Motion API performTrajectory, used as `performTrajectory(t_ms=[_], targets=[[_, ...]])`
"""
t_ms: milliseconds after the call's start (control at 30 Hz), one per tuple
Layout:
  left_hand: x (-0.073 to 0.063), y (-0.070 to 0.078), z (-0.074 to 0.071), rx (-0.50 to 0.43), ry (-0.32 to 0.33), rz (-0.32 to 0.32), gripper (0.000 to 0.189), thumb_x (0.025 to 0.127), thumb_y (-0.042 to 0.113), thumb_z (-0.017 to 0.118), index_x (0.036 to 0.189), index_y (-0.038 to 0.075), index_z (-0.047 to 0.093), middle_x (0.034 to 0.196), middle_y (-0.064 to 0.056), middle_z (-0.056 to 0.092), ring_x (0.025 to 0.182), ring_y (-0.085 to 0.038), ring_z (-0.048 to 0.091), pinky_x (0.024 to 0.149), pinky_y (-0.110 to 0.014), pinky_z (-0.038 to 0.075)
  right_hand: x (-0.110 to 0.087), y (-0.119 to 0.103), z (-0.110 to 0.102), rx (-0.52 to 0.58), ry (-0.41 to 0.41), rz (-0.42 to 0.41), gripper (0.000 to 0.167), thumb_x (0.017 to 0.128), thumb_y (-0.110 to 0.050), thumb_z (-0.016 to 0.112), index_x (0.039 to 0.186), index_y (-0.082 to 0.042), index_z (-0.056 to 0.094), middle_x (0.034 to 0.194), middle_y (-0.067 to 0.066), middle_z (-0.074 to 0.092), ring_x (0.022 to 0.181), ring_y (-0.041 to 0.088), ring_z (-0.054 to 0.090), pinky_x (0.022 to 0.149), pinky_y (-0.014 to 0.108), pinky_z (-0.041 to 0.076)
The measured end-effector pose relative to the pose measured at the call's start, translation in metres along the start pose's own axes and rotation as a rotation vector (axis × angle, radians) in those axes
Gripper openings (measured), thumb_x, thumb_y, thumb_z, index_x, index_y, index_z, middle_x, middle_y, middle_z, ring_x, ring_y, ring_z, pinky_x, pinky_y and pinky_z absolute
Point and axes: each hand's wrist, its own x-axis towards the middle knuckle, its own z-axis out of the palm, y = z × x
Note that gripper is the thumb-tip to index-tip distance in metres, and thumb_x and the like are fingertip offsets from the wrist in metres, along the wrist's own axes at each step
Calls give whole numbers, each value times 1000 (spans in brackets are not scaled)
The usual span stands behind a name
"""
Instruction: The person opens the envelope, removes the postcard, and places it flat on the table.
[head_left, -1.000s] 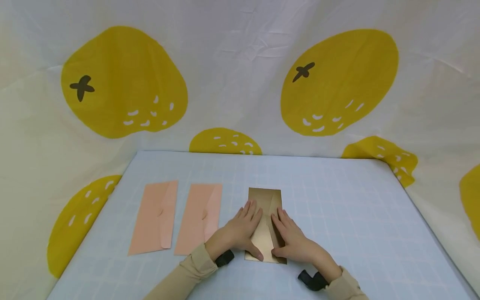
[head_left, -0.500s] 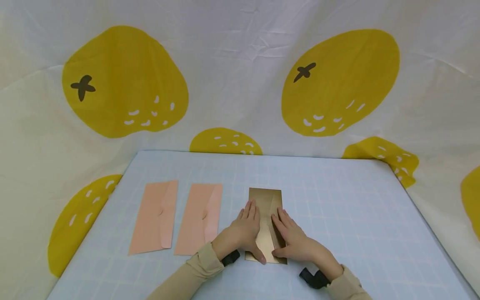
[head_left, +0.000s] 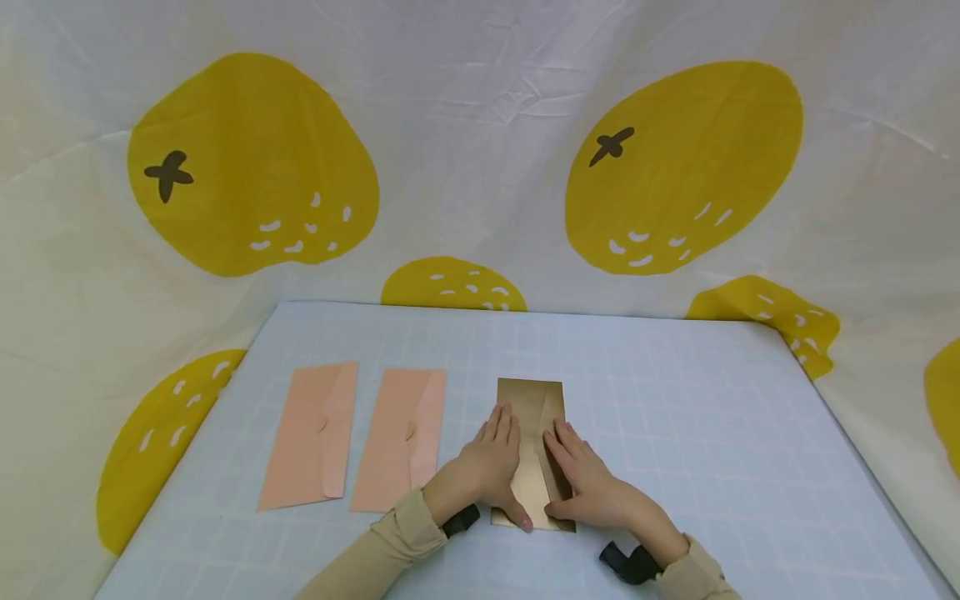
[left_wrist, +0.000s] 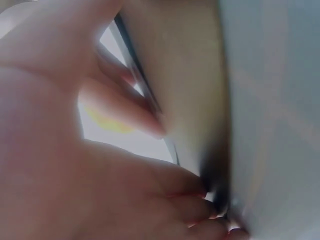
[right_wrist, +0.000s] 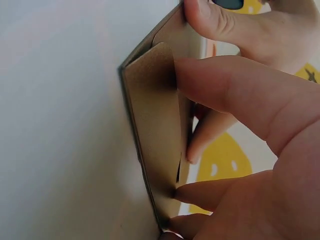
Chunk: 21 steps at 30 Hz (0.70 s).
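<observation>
A gold-brown envelope (head_left: pixel 531 398) lies lengthwise on the pale blue gridded mat (head_left: pixel 690 417), near its front middle. My left hand (head_left: pixel 489 462) rests flat on the envelope's left half, fingers straight, thumb reaching to the lower middle. My right hand (head_left: pixel 587 479) lies flat on the right flap, fingers straight and pointing away from me. In the right wrist view the envelope (right_wrist: pixel 152 125) shows its flap slightly lifted under my right hand (right_wrist: pixel 250 100). The left wrist view is blurred; my left hand (left_wrist: pixel 75 150) sits against the envelope (left_wrist: pixel 185 75).
Two pink envelopes (head_left: pixel 309 433) (head_left: pixel 399 437) lie side by side left of the gold one. A white cloth with yellow fruit prints (head_left: pixel 480 167) surrounds the mat on three sides. Bare mat stretches to the right.
Both hands have crept slightly toward me along the gold envelope, still pressing it flat. The pink envelopes have not moved.
</observation>
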Motion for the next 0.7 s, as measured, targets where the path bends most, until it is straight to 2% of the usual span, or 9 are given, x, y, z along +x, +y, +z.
performTrajectory(t_ms=[333, 700], targets=[[-5, 1, -4, -3, -26, -29, 145, 52, 76, 81, 154, -6, 19, 162, -25, 6, 151, -35, 4, 117, -39, 23, -1, -6, 2, 8, -20, -18, 95, 84, -23, 75, 152, 12, 19, 161, 29, -1, 148, 45, -2, 112, 67, 8], [3, -6, 3, -43, -22, 3, 151, 50, 78, 80, 156, -5, 12, 163, -24, -4, 151, -35, -3, 119, -43, 18, -3, -8, 0, 30, -12, -33, 97, 83, -22, 76, 151, 14, 17, 160, 31, -2, 147, 49, -4, 111, 69, 7]])
